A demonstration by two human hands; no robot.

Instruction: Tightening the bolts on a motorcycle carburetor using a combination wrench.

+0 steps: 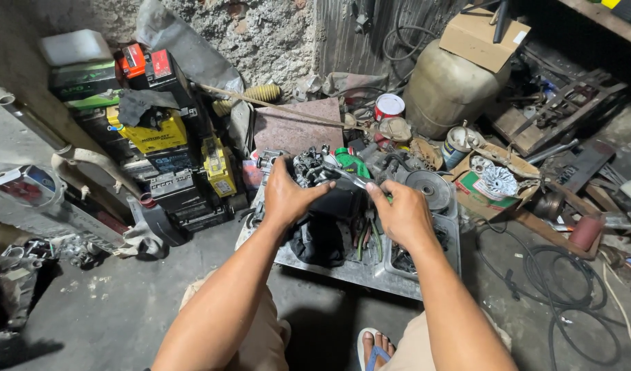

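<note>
My left hand (287,197) grips the top left of a dark, greasy engine part (333,206) held above a metal tray (370,275). My right hand (401,213) is closed on the handle of a metal wrench (348,177) whose head reaches toward the top of that part. A black cloth (319,244) hangs under the part. Several hand tools (367,237) lie in the tray below my hands. Small engine pieces (308,163) sit just behind the part.
Stacked batteries (154,137) stand at the left wall. A large beige jerrycan (453,86) with a cardboard box (484,34) on it is at the back right. A round metal disc (429,187), tins (389,105), black cable (563,288) and scrap surround the tray. My sandalled foot (377,347) is below.
</note>
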